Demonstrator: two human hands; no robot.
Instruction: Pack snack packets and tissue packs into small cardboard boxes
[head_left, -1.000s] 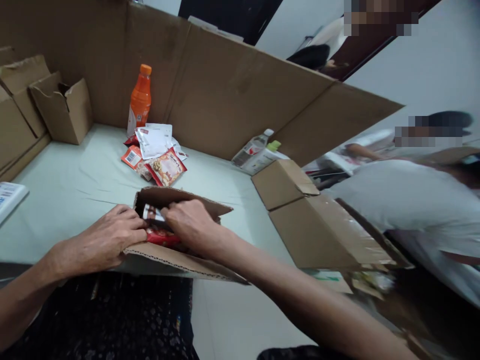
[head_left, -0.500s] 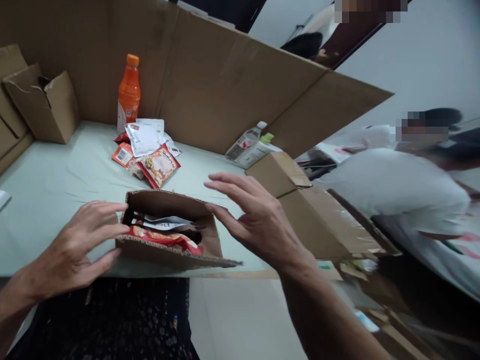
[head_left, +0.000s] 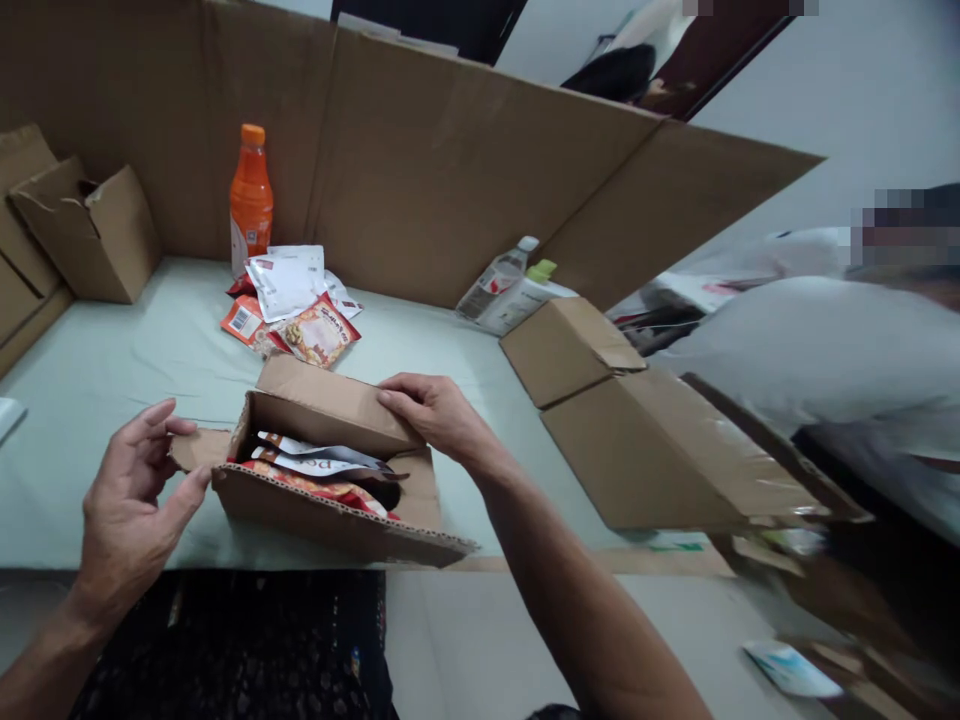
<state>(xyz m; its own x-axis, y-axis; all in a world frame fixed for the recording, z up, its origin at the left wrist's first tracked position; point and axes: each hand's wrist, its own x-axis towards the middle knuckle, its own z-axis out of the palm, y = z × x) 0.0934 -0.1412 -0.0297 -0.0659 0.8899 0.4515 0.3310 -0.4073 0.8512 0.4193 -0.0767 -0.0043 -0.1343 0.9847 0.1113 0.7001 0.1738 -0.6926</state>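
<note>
An open cardboard box (head_left: 322, 525) stands at the near edge of the table. Inside it, white pouches (head_left: 311, 462) with dark print stand behind a red snack packet (head_left: 315, 488). My left hand (head_left: 139, 485) has its thumb and fingers around the small left flap (head_left: 201, 450). At the far side, my right hand (head_left: 431, 415) pinches the raised back flap (head_left: 322, 390), thumb on the near face. Just beyond the box lies a pile of snack packets, with a red walnut-pictured packet (head_left: 319, 332) and a white sachet (head_left: 289, 285) on top.
An orange drink bottle (head_left: 251, 205) stands by the tall cardboard wall (head_left: 420, 150). A clear bottle (head_left: 499, 280) and a green-capped one (head_left: 525, 298) lean at the right, near larger cardboard boxes (head_left: 645, 450). Another small box (head_left: 112, 235) is at the back left. A person in white (head_left: 817, 350) is on the right.
My right hand has come down and left onto the back flap, which now stands folded outward. My left hand has moved left with the left flap, which is now turned out.
</note>
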